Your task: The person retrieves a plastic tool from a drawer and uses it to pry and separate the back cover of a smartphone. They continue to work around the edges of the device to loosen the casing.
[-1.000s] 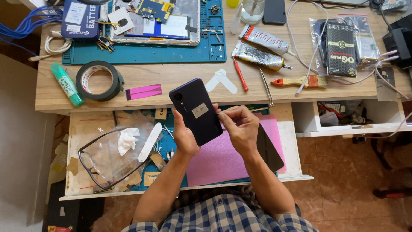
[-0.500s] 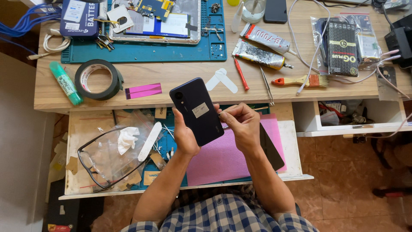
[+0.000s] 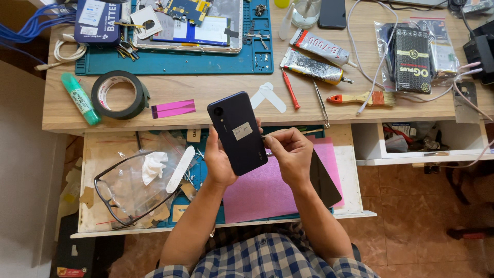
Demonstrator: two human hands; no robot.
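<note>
Left hand [image 3: 220,163] wrapped around the lower left edge of a dark phone [image 3: 237,132], back side up, camera end pointing away from the person. Small pale sticker on the phone's back. Phone is held in the air over the open drawer [image 3: 103,154], just below the bench [image 3: 206,92] front edge, tilted a bit to the left.

Right hand [image 3: 291,154] curled tight, fingertips pinched at the phone's right edge; looks like a thin tool in the pinch, too small to tell what it is. Hand touches the phone's side.

Relative to the phone:
- under it and to the right: pink sheet [image 3: 267,188] lying in the drawer, with a dark flat panel [image 3: 324,180] partly under the right wrist
- left, in the drawer: eyeglasses [image 3: 110,193] on a clear plastic bag, white spudger [image 3: 181,169] beside them
- up-left on the bench: black tape roll [image 3: 119,94], green marker [image 3: 80,98], pink strip [image 3: 173,108]
- straight up: teal work mat [image 3: 175,63] with an opened device on it
- up-right: two glue tubes [image 3: 315,59], red screwdriver [image 3: 290,90], tweezers [image 3: 322,105], small brush [image 3: 363,98]
- just above its top right corner: white plastic pick [image 3: 269,97]
</note>
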